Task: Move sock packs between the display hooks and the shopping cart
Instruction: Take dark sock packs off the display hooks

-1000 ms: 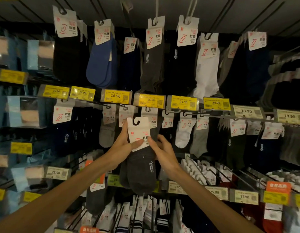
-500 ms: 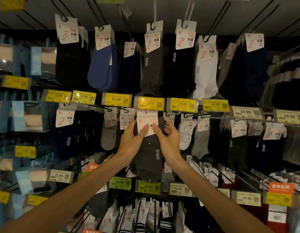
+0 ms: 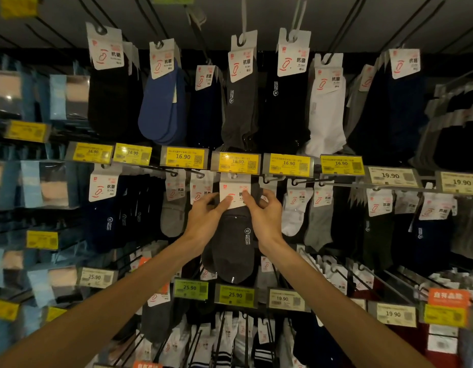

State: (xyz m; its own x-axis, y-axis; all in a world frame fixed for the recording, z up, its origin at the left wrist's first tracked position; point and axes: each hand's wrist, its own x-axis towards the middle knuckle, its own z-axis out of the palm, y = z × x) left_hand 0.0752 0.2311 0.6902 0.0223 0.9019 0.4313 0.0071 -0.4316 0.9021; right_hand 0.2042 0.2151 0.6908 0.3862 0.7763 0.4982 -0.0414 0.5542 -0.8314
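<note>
Pretty dim shop aisle, the light's warm and low. Basically the whole view is one dark display wall (image 3: 31, 57) with black hooks (image 3: 345, 27) sticking out in rows. A plain grey panel (image 3: 118, 11) runs across the top. Yellow price tags (image 3: 183, 156) line the middle rail and switch to white tags (image 3: 392, 176) further right. The lower rail has a couple of green tags (image 3: 190, 288). Clear boxes (image 3: 57, 184) fill the left edge, and there's a bright orange sign (image 3: 448, 297) down at the right.

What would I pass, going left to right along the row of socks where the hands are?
Navy socks, black socks, pale grey socks, left hand, held pack, right hand, white socks, grey socks.
</note>
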